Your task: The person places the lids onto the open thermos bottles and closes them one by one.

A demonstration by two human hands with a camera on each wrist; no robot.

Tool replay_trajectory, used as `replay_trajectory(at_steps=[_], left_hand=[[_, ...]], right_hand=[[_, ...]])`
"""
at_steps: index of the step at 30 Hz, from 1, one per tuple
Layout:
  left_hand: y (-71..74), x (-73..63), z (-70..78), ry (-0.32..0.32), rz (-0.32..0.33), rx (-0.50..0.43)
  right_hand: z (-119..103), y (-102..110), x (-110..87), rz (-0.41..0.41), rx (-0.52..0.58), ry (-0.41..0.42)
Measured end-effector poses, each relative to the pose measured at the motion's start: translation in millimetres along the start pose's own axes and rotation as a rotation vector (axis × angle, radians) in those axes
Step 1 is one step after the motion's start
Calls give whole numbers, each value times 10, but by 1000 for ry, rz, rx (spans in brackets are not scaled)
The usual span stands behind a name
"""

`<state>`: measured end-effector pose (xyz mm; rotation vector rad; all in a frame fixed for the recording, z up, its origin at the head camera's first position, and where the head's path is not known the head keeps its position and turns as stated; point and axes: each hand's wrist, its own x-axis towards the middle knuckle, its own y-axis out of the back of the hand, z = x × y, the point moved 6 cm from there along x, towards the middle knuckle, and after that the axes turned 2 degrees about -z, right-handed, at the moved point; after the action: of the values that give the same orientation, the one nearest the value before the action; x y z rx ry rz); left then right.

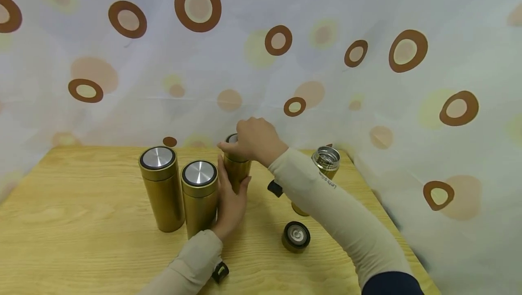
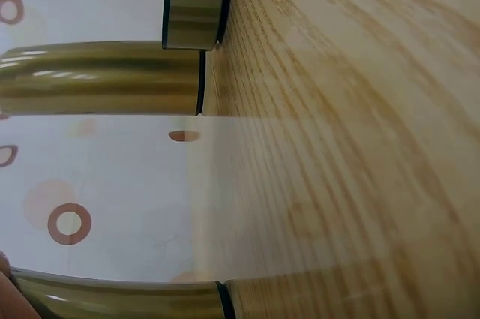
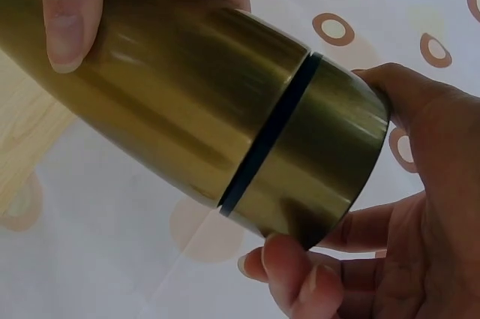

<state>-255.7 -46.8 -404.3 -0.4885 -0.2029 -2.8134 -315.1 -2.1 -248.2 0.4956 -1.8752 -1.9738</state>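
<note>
A gold thermos flask (image 1: 237, 171) stands toward the back of the wooden table. Its body is held by my left hand (image 1: 232, 206), thumb and fingers on opposite sides. Up top, my right hand (image 1: 258, 140) grips the flask's gold lid (image 3: 322, 150); in the right wrist view a dark ring (image 3: 271, 135) separates lid from body. Right beside my left hand stands a second lidded flask (image 1: 200, 204), with a third lidded flask (image 1: 162, 200) to its left.
Partly behind my right forearm, a lidless flask (image 1: 327, 161) shows its bare steel neck. A loose lid (image 1: 296, 237) lies inside up on the table (image 1: 94, 222). A patterned cloth (image 1: 244, 73) hangs along the table's back and right edges.
</note>
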Motion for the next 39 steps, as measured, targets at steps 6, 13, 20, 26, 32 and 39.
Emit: replay_trajectory(at_steps=[6,13,20,26,32,39], left_hand=[[28,-5,16,9,-15,64],[-12,-43,43,45,-35,152],[-78,-117,199,-81,-13,293],[-144,-261,383,-335,17,403],[-300,-339,553,-609,-101,366],[-594,-133,462,-330,-360,237]], right_hand=[[11,-5,-18,-18,-19,-16],[143,22,-113,-42,36,61],[573,274,-444,317,195,224],[1174,241,-855,498,319,193],[1617,-26,-1158,484,418,85],[1852,-392,-1557,497,461,23]])
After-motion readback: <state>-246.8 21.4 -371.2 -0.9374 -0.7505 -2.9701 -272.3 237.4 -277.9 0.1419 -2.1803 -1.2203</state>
